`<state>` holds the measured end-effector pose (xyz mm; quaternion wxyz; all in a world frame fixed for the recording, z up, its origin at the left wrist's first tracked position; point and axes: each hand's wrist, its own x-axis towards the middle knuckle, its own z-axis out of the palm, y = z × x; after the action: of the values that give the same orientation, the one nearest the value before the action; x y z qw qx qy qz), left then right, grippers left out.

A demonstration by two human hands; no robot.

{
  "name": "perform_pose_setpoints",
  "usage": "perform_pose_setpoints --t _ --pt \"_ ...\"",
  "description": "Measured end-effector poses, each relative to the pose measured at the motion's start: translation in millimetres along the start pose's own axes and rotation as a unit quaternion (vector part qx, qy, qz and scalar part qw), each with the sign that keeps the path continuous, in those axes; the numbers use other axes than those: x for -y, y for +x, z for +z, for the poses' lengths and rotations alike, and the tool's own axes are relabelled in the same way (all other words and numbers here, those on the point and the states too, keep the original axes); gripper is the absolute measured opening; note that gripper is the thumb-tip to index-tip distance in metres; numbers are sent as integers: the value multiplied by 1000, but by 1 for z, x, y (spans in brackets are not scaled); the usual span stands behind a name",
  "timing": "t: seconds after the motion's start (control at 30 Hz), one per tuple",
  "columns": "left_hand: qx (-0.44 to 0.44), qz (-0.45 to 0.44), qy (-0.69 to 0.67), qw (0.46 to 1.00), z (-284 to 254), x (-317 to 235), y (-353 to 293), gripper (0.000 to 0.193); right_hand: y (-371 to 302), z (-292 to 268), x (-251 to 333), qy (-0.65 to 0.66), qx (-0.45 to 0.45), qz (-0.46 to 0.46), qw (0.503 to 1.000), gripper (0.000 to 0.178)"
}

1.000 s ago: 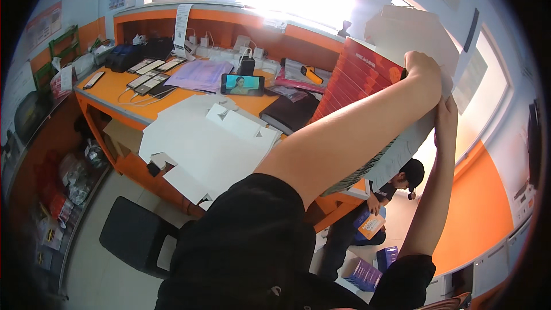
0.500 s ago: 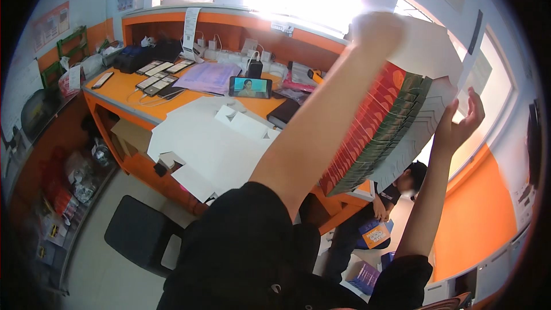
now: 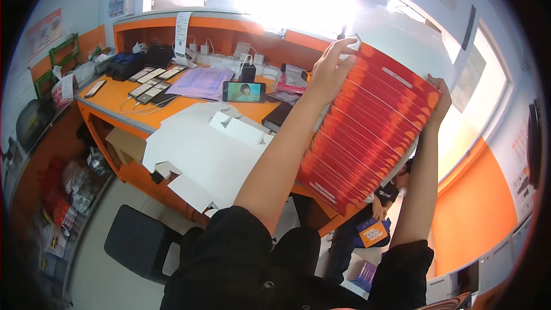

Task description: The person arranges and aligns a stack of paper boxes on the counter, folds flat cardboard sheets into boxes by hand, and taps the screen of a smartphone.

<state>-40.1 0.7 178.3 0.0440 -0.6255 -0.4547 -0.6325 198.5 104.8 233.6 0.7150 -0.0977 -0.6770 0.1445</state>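
A thick stack of flat cardboard box blanks (image 3: 367, 132) stands tilted in front of me at the right. Their printed red sides lie in overlapping rows, and large white panels rise behind the top edge. My left hand (image 3: 334, 72) is closed on the stack's upper left corner, fingers bent over the edge. Gripping the upper right edge is my right hand (image 3: 438, 102), its fingertips at the corner and the rest of it partly behind the cardboard. Left of the stack, white unfolded blanks (image 3: 201, 149) with cut flaps lie on the orange table (image 3: 94, 106).
On the table are several phones (image 3: 150, 83), purple sheets (image 3: 198, 83), a propped phone playing video (image 3: 244, 92) and a black charger (image 3: 248, 73). A black chair (image 3: 135, 241) stands below. At lower right another person's hand (image 3: 379, 211) is by a blue-and-orange box (image 3: 373, 232).
My left hand has come down from the top to the stack's left corner. My right hand has closed on the right edge. The red faces now turn more toward me; the green sides are hidden.
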Motion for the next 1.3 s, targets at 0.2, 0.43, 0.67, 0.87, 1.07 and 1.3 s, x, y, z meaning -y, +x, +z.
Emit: perform_pose_setpoints --t 0.2,0.43,0.67,0.87,1.07,1.3 --pt "-67 186 -220 955 -5 -33 2 47 -5 22 33 329 -26 194 924 22" --pt "-21 200 -205 958 3 -33 15 43 8 -4 -9 255 74 -110 958 38" --pt "-19 148 -243 958 12 2 16 39 1 2 -42 188 107 -86 973 19" --pt "-16 71 -196 978 10 6 14 39 1 0 -70 391 134 87 906 12" --pt "-16 46 -181 982 10 0 12 39 1 -4 -68 298 190 32 935 12" --pt "11 14 -267 963 -4 -8 12 38 -25 17 35 40 34 -4 999 31"
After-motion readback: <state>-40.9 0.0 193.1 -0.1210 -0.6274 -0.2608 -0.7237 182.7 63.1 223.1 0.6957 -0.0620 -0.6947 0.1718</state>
